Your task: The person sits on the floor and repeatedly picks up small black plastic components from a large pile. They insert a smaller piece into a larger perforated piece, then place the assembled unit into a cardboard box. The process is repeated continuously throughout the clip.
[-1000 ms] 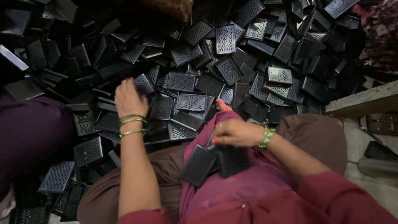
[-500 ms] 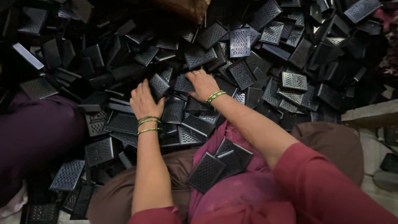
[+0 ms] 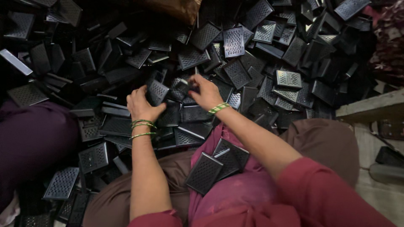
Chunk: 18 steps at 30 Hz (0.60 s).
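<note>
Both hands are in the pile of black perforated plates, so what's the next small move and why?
Probably lift the plate under the left hand and the one at the right hand toward the lap, where two plates already lie; each hand already grips one.

A single head-worn view looks steeply down from close above the person's lap, facing forward over both forearms onto a heap of black perforated plates [image 3: 235, 42] that fills the upper frame; a concrete ledge [image 3: 370, 107] cuts in at the right edge
</note>
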Each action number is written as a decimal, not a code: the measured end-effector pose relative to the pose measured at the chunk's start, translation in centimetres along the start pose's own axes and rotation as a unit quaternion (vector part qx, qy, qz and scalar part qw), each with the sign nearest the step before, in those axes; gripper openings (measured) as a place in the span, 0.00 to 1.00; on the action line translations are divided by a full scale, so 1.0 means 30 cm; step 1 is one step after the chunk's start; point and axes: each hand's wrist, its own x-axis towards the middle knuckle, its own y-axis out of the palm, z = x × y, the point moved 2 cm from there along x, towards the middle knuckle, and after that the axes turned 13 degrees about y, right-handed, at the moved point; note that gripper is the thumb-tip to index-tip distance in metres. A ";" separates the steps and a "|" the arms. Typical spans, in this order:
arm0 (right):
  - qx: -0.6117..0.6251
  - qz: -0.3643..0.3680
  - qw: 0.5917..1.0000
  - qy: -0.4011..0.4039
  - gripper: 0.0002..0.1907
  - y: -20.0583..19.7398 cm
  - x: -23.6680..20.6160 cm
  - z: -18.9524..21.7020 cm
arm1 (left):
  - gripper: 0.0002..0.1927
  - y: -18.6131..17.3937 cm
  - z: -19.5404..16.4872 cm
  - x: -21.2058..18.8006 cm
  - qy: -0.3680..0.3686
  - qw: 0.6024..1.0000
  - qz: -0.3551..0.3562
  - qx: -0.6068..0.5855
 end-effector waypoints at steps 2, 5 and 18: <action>0.119 0.052 0.991 -0.002 0.23 -0.039 -0.017 -0.036 | 0.42 -0.013 0.001 0.009 -0.003 0.999 -0.027 -0.034; 0.444 0.165 0.878 0.076 0.28 -0.128 -0.021 -0.062 | 0.39 -0.036 -0.044 0.016 0.010 0.990 -0.087 -0.106; 0.368 0.041 0.929 0.014 0.30 -0.089 -0.136 0.089 | 0.28 0.036 -0.420 -0.077 -0.109 0.646 0.056 -0.754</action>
